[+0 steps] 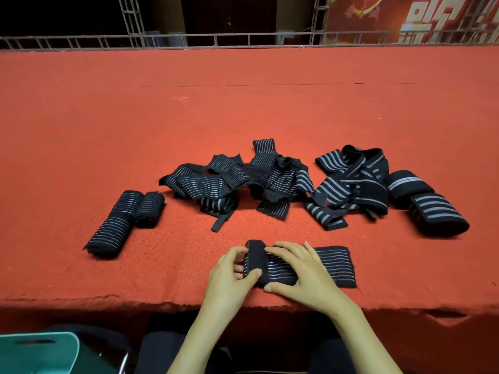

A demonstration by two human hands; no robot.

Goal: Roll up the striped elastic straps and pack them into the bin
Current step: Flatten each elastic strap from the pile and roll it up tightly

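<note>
A black strap with thin pale stripes [334, 265] lies flat near the table's front edge, its left end rolled into a small coil [255, 255]. My left hand [229, 273] pinches that coil between thumb and fingers. My right hand [299, 268] lies over the strap just right of the coil, thumb at its near edge, fingers curled on the fabric. A tangled pile of loose striped straps [270, 182] sits mid-table. Three rolled straps [127, 222] lie at the left, and two rolled wide-striped ones [432, 209] at the right.
The table is covered with red felt [243, 103]; its front edge runs just below my hands. A teal bin [48, 352] shows at the bottom left, below table level. A metal lattice rail [243, 40] borders the far side.
</note>
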